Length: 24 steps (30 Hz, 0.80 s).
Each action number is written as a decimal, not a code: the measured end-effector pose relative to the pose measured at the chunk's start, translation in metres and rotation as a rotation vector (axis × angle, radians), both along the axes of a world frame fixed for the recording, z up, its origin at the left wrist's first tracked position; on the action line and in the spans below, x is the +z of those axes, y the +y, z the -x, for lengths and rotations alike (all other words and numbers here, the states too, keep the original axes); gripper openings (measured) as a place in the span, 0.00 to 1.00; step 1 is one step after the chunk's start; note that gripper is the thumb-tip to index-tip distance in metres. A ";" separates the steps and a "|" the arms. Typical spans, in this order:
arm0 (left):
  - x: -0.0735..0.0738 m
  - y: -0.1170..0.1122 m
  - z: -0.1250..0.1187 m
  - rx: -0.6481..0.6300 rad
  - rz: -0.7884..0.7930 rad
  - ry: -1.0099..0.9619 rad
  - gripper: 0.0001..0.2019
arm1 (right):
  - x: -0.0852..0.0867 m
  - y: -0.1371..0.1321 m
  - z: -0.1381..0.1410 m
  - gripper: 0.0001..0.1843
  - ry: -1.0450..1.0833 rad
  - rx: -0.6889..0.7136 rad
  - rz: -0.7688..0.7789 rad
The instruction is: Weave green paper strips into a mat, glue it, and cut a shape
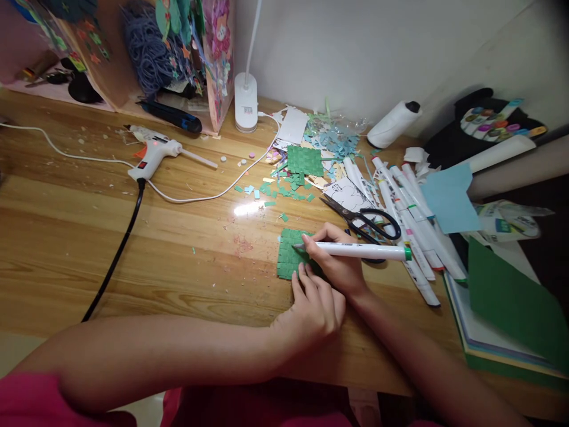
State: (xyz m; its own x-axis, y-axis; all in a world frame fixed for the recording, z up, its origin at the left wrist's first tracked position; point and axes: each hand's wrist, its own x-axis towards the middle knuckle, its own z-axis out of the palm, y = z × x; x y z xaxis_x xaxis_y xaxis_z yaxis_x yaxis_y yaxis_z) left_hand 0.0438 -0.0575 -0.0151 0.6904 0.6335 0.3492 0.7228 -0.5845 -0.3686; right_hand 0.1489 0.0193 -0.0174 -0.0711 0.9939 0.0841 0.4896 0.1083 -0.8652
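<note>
A small square of woven green paper strips (288,252) lies on the wooden desk (178,261) in front of me. My left hand (313,308) rests on its near edge, fingers flat and together, pressing it down. My right hand (335,258) is closed round a white marker with a green end (368,251), held nearly level, its tip touching the top of the green square. A second woven green square (304,160) lies farther back among paper scraps.
Black-handled scissors (362,220) lie just behind my right hand, with several white markers (411,219) to the right. A glue gun (151,154) with a black cord sits at the left. A stack of coloured paper (511,308) fills the right edge; a white lamp base (246,102) stands behind.
</note>
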 end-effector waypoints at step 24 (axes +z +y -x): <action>-0.002 0.000 0.000 -0.019 0.020 -0.070 0.12 | 0.004 0.000 -0.002 0.14 0.026 0.181 0.094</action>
